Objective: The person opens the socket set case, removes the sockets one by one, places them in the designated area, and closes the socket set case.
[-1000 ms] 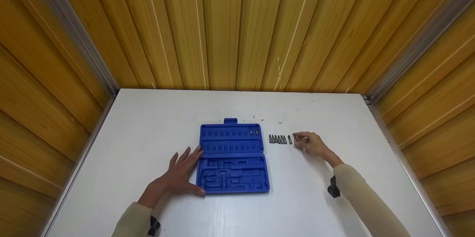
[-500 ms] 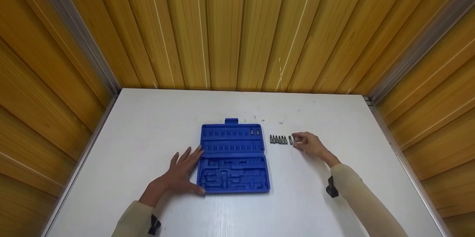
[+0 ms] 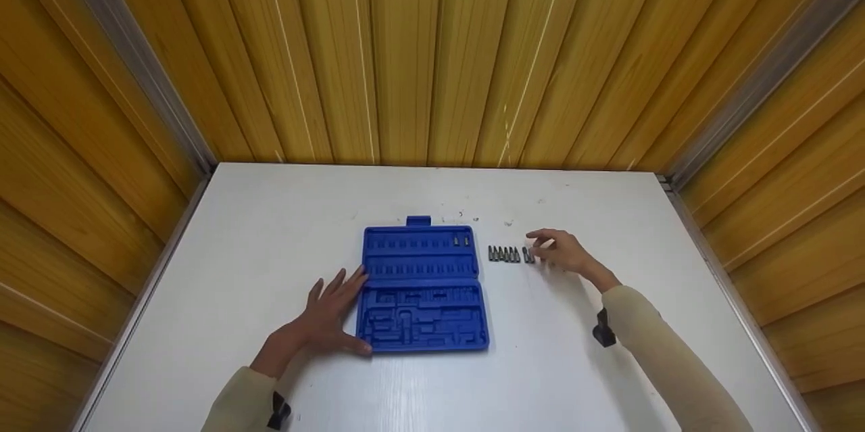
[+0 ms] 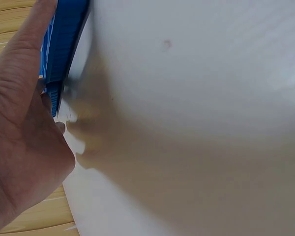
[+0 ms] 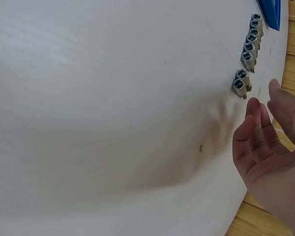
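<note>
An open blue plastic tool case (image 3: 419, 276) lies flat in the middle of the table. My left hand (image 3: 323, 325), fingers spread, touches the case's left side, with the thumb at its near corner. To the right of the case stands a row of small metal bit sockets (image 3: 504, 254), their square holes facing my right wrist camera. A separate pair of bit sockets (image 5: 240, 83) sits side by side at the row's right end. Beside this pair is my right hand (image 3: 566, 253), thumb and fingers apart, holding nothing. Two small metal pieces (image 3: 461, 241) sit in the case's upper right slots.
The white table (image 3: 284, 216) carries small dark specks behind the case. Wood-patterned panels (image 3: 405, 53) rise along its back and sides. A latch tab (image 3: 418, 220) sticks out from the case's far edge.
My right hand has let go of a bit socket, now beside the other one, and its fingers have spread and lifted slightly. The left hand stays on the case.
</note>
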`<state>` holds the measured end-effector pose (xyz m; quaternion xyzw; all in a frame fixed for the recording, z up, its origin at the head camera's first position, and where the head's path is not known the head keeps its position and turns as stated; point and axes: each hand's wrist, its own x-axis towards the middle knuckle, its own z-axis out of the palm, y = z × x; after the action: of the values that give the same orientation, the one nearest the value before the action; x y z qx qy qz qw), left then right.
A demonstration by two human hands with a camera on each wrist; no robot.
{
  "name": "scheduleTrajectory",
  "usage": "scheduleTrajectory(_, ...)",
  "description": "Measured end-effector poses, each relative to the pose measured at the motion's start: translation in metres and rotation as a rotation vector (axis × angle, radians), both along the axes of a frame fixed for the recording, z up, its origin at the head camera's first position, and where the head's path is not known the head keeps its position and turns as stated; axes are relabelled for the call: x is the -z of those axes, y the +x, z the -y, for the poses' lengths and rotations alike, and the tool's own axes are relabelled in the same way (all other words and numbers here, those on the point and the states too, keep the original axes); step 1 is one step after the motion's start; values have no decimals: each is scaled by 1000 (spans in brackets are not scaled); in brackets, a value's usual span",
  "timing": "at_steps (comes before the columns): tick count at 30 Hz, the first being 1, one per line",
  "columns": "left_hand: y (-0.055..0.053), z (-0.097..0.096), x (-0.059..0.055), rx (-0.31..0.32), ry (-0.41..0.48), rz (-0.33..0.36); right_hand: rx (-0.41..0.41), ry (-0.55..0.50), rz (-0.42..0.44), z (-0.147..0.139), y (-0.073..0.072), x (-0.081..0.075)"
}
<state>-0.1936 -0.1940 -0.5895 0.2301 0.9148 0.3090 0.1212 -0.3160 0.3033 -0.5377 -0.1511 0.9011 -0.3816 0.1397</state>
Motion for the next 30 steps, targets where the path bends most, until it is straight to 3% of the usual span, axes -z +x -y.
scheduleTrajectory(10,1,2,0,1,-6,-4,-124,-54,-52,60,-13,-9)
scheduleTrajectory(19,2,3,-1,-8,0,14,-150,-24,-61,113,-22,7)
scheduleTrajectory(25,2,1,0,-13,5,22,-21,130,-132,142,-25,11)
scheduleTrajectory(30,2,2,0,-12,8,19,95,244,-67,154,-27,9)
